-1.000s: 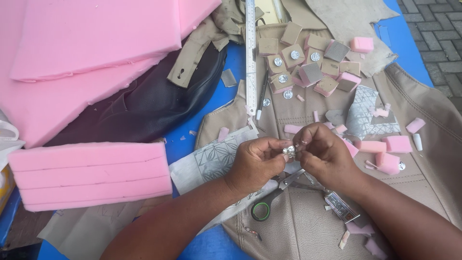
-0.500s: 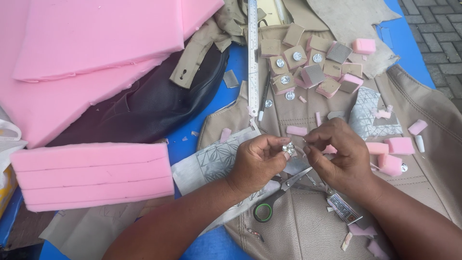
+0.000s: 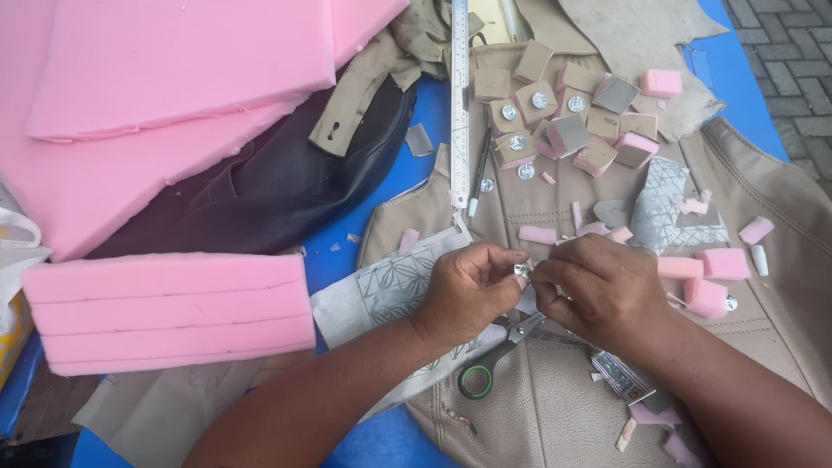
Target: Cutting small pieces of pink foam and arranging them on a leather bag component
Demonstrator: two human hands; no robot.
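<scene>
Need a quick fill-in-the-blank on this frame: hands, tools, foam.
1. Both hands, left hand and right hand, pinch one small ____ button.
2. The scissors below the hands have ____ handle loops.
3. The stacked foam slabs are ____.
4. The long ruler lies on the ____ mat.

Missing words: silver; green; pink; blue

Big pink foam sheets (image 3: 165, 65) lay at ten o'clock, a long ruler (image 3: 459, 95) at twelve, green-handled scissors (image 3: 494, 355) at six.
</scene>
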